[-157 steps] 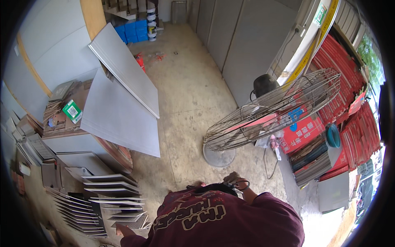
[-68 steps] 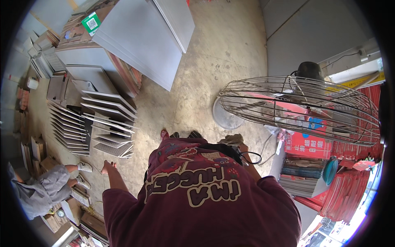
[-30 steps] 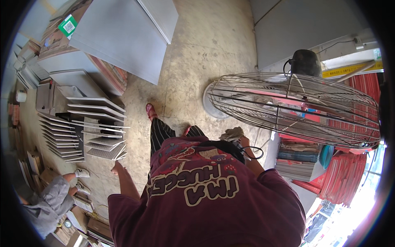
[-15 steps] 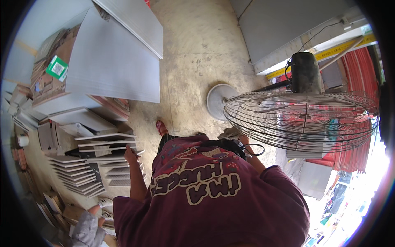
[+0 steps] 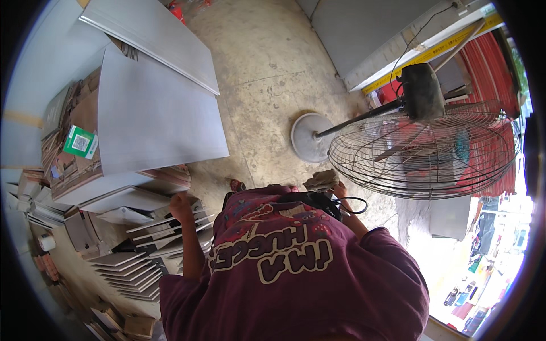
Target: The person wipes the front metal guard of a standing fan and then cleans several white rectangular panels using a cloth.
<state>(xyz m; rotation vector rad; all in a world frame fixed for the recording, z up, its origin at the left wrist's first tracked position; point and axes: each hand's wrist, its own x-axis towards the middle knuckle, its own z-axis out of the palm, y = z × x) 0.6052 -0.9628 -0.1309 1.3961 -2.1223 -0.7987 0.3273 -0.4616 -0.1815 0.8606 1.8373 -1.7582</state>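
Both hands were apart: the right hand held a crumpled grey-beige cloth, a round wire-caged fan beyond it; the left hand, grip unclear, was beside thin grey rectangular boards.

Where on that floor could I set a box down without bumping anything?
Bare concrete floor shows between the large grey panels and the round fan base. It's crowded at lower left, with tiered boards, and at right, where the fan cage overlaps red stacks in view.
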